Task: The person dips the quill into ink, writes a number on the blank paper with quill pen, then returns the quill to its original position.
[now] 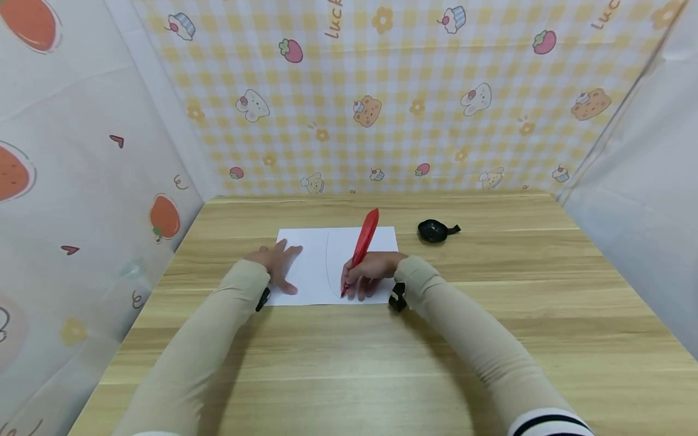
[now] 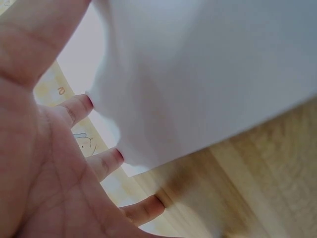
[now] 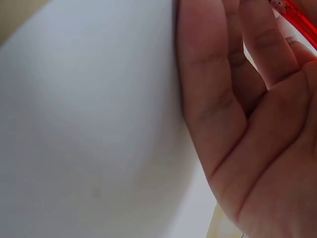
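A white sheet of paper (image 1: 308,257) lies flat on the wooden table, with a thin curved line drawn down its middle. My right hand (image 1: 373,267) grips a red feather-shaped pen (image 1: 365,237), its tip at the paper by the lower end of that line. Part of the red shaft shows at the top right of the right wrist view, beyond the curled fingers (image 3: 205,64). My left hand (image 1: 279,263) rests with spread fingers on the paper's left side. The left wrist view shows its fingertips (image 2: 116,154) at the sheet's edge.
A small black round dish with a short handle (image 1: 433,231) sits on the table right of the paper. Behind the wooden tabletop (image 1: 338,351) hangs a yellow checked cloth (image 1: 338,145). White cloth walls (image 1: 109,200) stand at both sides.
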`<state>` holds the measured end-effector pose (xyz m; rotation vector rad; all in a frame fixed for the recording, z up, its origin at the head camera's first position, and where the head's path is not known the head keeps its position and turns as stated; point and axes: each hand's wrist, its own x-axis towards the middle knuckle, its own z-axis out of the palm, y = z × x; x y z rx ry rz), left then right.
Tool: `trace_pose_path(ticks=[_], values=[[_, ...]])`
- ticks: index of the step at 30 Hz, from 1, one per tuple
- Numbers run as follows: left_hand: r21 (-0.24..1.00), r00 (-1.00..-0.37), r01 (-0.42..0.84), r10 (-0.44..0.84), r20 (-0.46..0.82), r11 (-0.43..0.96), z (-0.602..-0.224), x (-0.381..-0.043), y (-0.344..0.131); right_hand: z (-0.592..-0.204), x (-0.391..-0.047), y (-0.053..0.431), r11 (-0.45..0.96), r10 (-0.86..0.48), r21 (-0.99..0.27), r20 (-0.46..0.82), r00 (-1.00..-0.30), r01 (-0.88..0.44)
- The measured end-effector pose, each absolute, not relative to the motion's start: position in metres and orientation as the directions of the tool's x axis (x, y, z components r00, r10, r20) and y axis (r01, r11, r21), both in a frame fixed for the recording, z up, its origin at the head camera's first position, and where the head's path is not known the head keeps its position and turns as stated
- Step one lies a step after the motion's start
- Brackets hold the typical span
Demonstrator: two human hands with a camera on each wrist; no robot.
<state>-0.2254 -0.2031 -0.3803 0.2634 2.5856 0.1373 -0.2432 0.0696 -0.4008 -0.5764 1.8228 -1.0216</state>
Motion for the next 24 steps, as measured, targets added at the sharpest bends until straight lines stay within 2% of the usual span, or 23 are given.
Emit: trace_pose_path(ticks=[24], values=[[0.191,-0.850,0.147,0.223,-0.476,0.970,-0.379,-0.220,-0.204,-0.393,-0.250,0.084,0.607,-0.686,-0.793,-0.560,-0.465,0.059]])
